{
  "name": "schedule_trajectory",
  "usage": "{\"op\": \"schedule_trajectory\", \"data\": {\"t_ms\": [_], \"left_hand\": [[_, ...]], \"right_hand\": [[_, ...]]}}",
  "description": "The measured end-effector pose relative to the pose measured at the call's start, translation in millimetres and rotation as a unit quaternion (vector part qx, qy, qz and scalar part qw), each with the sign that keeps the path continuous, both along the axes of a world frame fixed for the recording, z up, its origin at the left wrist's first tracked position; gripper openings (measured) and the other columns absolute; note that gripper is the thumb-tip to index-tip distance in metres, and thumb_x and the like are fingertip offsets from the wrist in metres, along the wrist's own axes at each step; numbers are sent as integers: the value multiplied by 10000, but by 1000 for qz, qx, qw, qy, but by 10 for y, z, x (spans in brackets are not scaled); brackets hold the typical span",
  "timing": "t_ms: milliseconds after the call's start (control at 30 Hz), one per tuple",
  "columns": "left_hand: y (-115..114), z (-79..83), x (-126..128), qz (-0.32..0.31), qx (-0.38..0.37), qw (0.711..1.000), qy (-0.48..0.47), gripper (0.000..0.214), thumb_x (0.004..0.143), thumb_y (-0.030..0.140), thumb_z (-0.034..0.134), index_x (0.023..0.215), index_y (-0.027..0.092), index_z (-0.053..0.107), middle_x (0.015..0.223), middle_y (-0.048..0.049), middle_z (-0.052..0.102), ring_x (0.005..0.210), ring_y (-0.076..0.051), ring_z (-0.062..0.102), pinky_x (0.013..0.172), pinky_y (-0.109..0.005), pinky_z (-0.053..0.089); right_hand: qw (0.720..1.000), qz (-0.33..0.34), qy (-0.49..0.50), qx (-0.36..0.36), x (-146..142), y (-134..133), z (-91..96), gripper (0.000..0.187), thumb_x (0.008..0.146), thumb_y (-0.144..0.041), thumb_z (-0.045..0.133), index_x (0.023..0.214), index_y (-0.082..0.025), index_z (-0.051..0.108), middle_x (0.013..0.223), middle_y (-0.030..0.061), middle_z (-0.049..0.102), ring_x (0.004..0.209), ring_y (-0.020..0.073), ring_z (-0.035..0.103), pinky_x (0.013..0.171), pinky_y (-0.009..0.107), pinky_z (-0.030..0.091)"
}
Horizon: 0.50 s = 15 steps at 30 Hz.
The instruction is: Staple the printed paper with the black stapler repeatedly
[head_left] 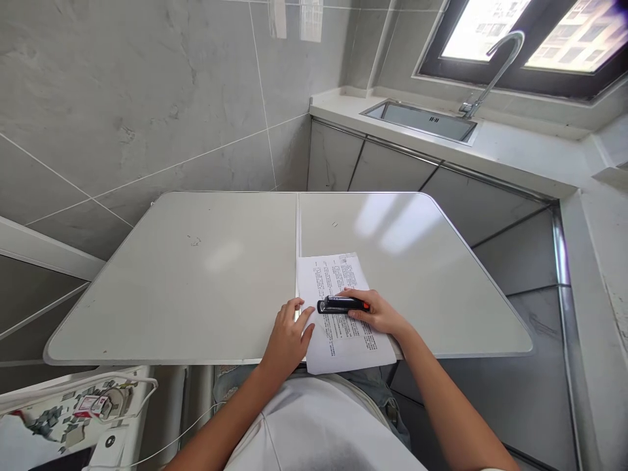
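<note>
A black stapler (338,305) with a bit of orange-red at its rear lies across the printed paper (343,350), its front end pointing left. My right hand (377,311) is wrapped round the stapler's rear part. On the left edge of the paper rests my left hand (289,332), fingers spread and its fingertips a little short of the stapler's nose. The sheet is turned sideways to me, and its near edge hangs slightly over the table's front edge. Whether there is more than one sheet I cannot tell.
The white folding table (196,301) has a seam down its middle. Staple-like bits (195,241) lie on its left half, and another small bit (334,224) lies further right. A white cart (132,418) with small items stands at lower left. Behind are a sink (422,121) and a faucet (495,75).
</note>
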<state>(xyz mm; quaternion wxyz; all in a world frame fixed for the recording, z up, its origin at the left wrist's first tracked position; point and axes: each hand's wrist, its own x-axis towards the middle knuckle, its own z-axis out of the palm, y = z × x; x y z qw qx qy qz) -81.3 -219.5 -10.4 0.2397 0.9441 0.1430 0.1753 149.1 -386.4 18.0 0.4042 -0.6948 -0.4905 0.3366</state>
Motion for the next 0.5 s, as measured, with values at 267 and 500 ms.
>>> {"op": "schedule_trajectory", "data": {"t_ms": [267, 500], "left_hand": [[217, 3, -218, 57, 39, 998, 7, 335, 966, 189, 560, 1277, 268, 657, 1326, -126, 616, 1210, -317, 578, 1015, -520, 471], [828, -74, -420, 72, 49, 996, 9, 297, 970, 183, 526, 1223, 248, 668, 1350, -136, 595, 1240, -320, 570, 1035, -517, 477]], "right_hand": [[1000, 28, 5, 3, -153, 395, -10, 405, 905, -431, 635, 1260, -247, 702, 1110, 28, 759, 984, 263, 684, 915, 371, 520], [998, 15, 9, 61, -546, 878, -95, 335, 924, -306, 630, 1251, -251, 673, 1132, 29, 742, 1005, 231, 673, 914, 343, 497]]}}
